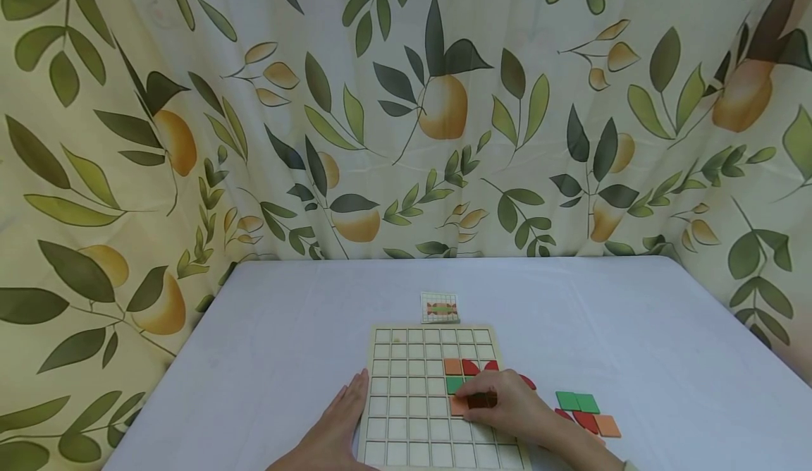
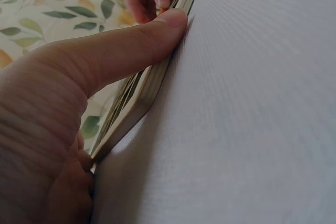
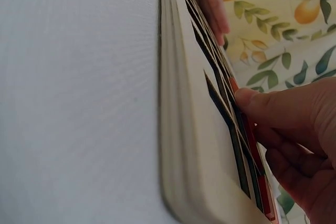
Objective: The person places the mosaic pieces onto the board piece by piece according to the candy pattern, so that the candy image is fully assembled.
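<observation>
A pale wooden grid board (image 1: 396, 430) lies on the white table. My left hand (image 1: 339, 421) rests along its left side with fingers extended; in the left wrist view the thumb (image 2: 136, 43) presses the near edge. Over the right half of the grid, my right hand (image 1: 510, 406) pinches an orange square tile (image 1: 458, 407) between thumb and fingers, at a grid cell. Just above that sit a green tile (image 1: 454, 385) and another orange tile (image 1: 452, 366). Red curved pieces (image 1: 469, 367) fill cells beside them, partly hidden by the right hand.
A small pattern card (image 1: 440, 309) lies behind the board. Right of the board are loose green tiles (image 1: 576, 401), red pieces (image 1: 586, 421) and an orange tile (image 1: 607, 426). One red piece (image 1: 527, 381) lies by the board's right edge. A leaf-and-fruit curtain (image 1: 406, 196) surrounds the table.
</observation>
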`<state>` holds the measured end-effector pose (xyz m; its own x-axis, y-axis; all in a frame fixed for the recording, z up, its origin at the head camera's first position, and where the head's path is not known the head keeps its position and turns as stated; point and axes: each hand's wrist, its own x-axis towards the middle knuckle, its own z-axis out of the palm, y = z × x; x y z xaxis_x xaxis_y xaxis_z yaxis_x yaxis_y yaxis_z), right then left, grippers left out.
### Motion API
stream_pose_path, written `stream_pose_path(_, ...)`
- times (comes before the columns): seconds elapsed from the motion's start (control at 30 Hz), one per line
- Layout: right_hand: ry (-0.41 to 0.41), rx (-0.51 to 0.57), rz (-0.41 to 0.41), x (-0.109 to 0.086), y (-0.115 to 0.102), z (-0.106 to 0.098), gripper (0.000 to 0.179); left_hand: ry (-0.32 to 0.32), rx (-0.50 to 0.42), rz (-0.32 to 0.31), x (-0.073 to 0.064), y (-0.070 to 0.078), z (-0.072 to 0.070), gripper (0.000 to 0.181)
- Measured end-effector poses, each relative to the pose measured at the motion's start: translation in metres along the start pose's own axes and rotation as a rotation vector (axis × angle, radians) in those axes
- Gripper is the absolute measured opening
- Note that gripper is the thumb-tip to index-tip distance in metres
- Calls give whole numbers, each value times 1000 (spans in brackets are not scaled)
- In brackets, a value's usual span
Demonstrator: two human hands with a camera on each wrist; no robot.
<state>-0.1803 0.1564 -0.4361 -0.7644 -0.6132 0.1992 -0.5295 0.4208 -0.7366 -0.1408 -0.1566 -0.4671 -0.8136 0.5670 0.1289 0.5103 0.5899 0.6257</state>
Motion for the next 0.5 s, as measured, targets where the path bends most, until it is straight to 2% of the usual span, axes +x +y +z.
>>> stream_pose_path(0.2, -8, 17, 27, -2, -1, -1, 22, -8, -7, -8, 1, 0, 0, 129)
stream_pose_path(0.33, -7, 10, -11, -3, -1, -4, 22, -7, 1, -18, 1, 1, -1, 129)
stream_pose_path(0.5, 9, -66, -10, -7, 1, -12, 22, -3, 7, -8, 1, 0, 0, 129)
